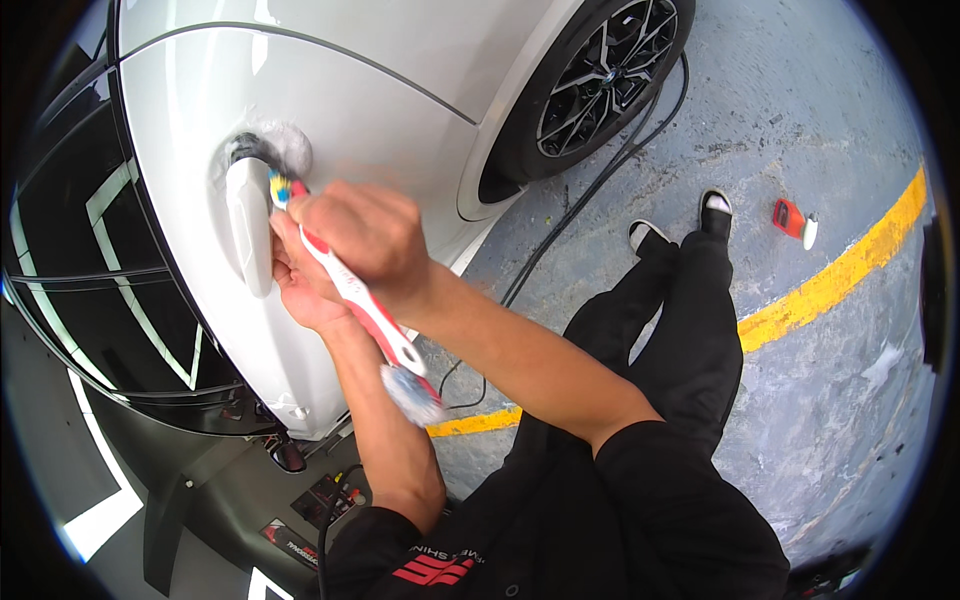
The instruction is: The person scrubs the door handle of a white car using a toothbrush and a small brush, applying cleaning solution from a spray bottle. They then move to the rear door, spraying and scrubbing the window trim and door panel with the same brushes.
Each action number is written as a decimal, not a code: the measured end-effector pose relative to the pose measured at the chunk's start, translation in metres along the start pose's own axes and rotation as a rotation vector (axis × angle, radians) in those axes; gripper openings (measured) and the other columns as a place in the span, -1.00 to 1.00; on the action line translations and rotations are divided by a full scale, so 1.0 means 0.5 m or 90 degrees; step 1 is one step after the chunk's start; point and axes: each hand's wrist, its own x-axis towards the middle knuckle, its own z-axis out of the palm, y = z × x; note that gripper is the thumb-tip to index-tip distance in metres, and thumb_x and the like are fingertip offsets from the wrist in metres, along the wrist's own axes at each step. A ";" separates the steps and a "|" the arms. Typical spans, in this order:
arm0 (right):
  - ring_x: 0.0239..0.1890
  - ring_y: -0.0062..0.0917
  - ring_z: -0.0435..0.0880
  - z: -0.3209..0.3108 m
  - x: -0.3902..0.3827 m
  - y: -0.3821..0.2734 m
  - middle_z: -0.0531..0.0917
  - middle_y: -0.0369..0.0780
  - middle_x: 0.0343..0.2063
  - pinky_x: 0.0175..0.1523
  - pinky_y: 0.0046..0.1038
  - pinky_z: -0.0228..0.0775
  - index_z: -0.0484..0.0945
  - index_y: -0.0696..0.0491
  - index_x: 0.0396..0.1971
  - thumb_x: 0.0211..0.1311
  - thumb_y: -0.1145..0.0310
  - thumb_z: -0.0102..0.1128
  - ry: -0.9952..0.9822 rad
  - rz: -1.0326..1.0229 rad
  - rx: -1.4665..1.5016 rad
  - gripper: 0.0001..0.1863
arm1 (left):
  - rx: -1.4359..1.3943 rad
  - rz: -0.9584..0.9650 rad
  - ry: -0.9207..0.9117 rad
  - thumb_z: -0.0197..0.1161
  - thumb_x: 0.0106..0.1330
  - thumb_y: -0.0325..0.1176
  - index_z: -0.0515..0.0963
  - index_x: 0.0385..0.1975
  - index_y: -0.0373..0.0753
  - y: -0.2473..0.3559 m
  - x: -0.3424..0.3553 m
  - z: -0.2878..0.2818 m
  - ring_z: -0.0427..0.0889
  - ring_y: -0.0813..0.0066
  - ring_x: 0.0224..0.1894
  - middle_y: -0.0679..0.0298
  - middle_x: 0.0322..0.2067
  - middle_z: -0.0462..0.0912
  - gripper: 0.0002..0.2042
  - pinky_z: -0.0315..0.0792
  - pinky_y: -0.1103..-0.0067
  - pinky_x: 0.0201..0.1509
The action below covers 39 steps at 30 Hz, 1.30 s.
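Observation:
My right hand (pixel 362 238) is closed around a red and white double-ended brush (pixel 352 285). Its small end, with yellow and blue bristles, is at a white car door handle (pixel 248 225). The larger, pale bristle head at the other end points back toward my body. White foam (pixel 292 148) clings around the upper end of the handle and the dark recess there. My left hand (pixel 312 298) is under the right one, its fingers curled at the handle's edge; the right hand partly hides them.
The white car door (pixel 380 130) fills the upper left, with dark window glass (pixel 80 240) beside it. A black-rimmed wheel (pixel 608 75) stands at upper right. A black hose (pixel 570 215) runs over the grey floor. A red bottle (pixel 788 217) lies near a yellow line (pixel 830 290).

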 end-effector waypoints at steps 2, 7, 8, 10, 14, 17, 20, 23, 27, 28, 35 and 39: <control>-0.73 -0.35 0.43 -0.005 -0.005 -0.002 0.38 -0.24 -0.73 -0.61 -0.37 0.23 0.39 0.03 -0.61 -0.01 0.44 0.33 -0.007 0.039 0.013 -0.77 | 0.033 0.013 0.028 -0.15 0.48 -0.28 0.62 -0.08 -0.32 0.017 -0.006 -0.020 0.52 0.23 0.19 0.08 0.05 0.65 -0.63 0.14 0.17 0.44; -0.72 -0.34 0.46 -0.002 0.015 0.014 0.39 -0.24 -0.73 -0.61 -0.37 0.29 0.37 0.03 -0.63 0.00 0.42 0.33 0.022 -0.015 0.003 -0.75 | -0.181 -0.056 0.017 -0.12 0.46 -0.31 0.62 -0.07 -0.32 0.002 0.001 0.019 0.50 0.26 0.23 0.10 0.06 0.65 -0.65 0.14 0.19 0.45; -0.67 -0.43 0.57 -0.007 -0.006 0.001 0.56 -0.26 -0.64 -0.56 -0.45 0.42 0.55 0.06 -0.54 -0.03 0.55 0.42 -0.042 0.014 0.011 -0.83 | -0.150 -0.052 0.024 -0.12 0.46 -0.31 0.63 -0.08 -0.33 0.016 0.001 0.008 0.50 0.26 0.22 0.11 0.05 0.66 -0.65 0.14 0.19 0.45; -0.67 -0.43 0.57 -0.009 -0.032 0.002 0.56 -0.25 -0.65 -0.56 -0.45 0.41 0.55 0.06 -0.54 -0.01 0.55 0.42 -0.050 0.020 0.015 -0.84 | -0.092 -0.027 0.045 -0.10 0.45 -0.31 0.64 -0.11 -0.33 0.042 -0.004 -0.016 0.51 0.27 0.21 0.13 0.02 0.67 -0.65 0.15 0.19 0.44; -0.67 -0.45 0.58 -0.004 0.011 0.028 0.58 -0.24 -0.65 -0.57 -0.48 0.42 0.57 0.08 -0.52 0.01 0.56 0.41 0.038 -0.062 0.013 -0.86 | -0.211 -0.113 -0.026 -0.09 0.43 -0.29 0.66 -0.13 -0.30 -0.008 -0.009 0.042 0.45 0.25 0.23 0.19 -0.01 0.70 -0.65 0.04 0.21 0.47; -0.69 -0.42 0.55 0.001 -0.058 0.011 0.54 -0.23 -0.66 -0.58 -0.47 0.38 0.51 0.08 -0.55 0.02 0.53 0.40 0.030 -0.028 -0.007 -0.82 | -0.184 -0.159 0.001 -0.07 0.40 -0.27 0.63 -0.07 -0.26 0.026 0.015 0.021 0.45 0.30 0.19 0.22 0.06 0.66 -0.66 0.04 0.21 0.46; -0.74 -0.35 0.47 0.022 -0.078 0.002 0.45 -0.23 -0.72 -0.64 -0.40 0.32 0.40 0.06 -0.62 0.03 0.46 0.38 0.113 -0.078 0.004 -0.74 | 0.295 0.013 -0.109 -0.05 0.44 -0.32 0.44 0.16 -0.24 0.025 0.012 -0.010 0.45 0.41 0.09 0.25 0.16 0.54 -0.65 0.20 0.36 0.35; -0.73 -0.34 0.49 0.012 -0.051 0.001 0.46 -0.22 -0.72 -0.63 -0.42 0.34 0.41 0.05 -0.61 0.05 0.47 0.36 0.184 0.007 0.045 -0.75 | 0.007 -0.229 -0.148 -0.07 0.43 -0.28 0.50 0.08 -0.10 0.059 0.010 -0.019 0.30 0.50 -0.23 0.43 0.12 0.57 -0.69 0.19 0.47 0.05; -0.69 -0.36 0.53 0.038 -0.104 -0.004 0.47 -0.19 -0.71 -0.59 -0.42 0.37 0.44 0.07 -0.57 0.10 0.48 0.34 0.230 -0.074 -0.007 -0.79 | -0.213 -0.349 -0.137 -0.08 0.41 -0.21 0.60 -0.10 -0.04 0.015 0.002 0.033 0.18 0.63 -0.59 0.50 0.12 0.63 -0.71 0.16 0.54 -0.21; -0.62 -0.67 0.59 0.015 -0.108 -0.003 0.61 -0.28 -0.64 -0.51 -0.55 0.42 0.58 0.13 -0.50 0.19 0.44 0.36 0.160 -0.019 0.016 -0.86 | -0.203 -0.357 -0.183 -0.08 0.42 -0.21 0.60 -0.11 -0.07 0.011 0.000 0.033 0.18 0.64 -0.62 0.47 0.12 0.63 -0.72 0.15 0.55 -0.22; -0.57 -0.79 0.48 0.041 -0.130 -0.048 0.59 -0.32 -0.59 -0.47 -0.67 0.32 0.54 0.14 -0.40 0.30 0.39 0.32 0.170 0.117 0.037 -0.82 | -0.168 -0.322 -0.181 -0.13 0.45 -0.19 0.59 0.00 -0.08 0.010 -0.011 0.037 0.15 0.59 -0.67 0.42 0.08 0.65 -0.66 0.22 0.46 -0.15; -0.55 -0.70 0.50 0.015 -0.096 -0.059 0.57 -0.31 -0.57 -0.41 -0.62 0.36 0.51 0.15 -0.40 0.33 0.30 0.28 0.226 0.146 -0.030 -0.76 | -0.185 -0.290 -0.154 -0.11 0.45 -0.16 0.58 0.05 -0.05 0.004 -0.027 0.039 0.17 0.56 -0.68 0.43 0.09 0.64 -0.65 0.29 0.39 -0.17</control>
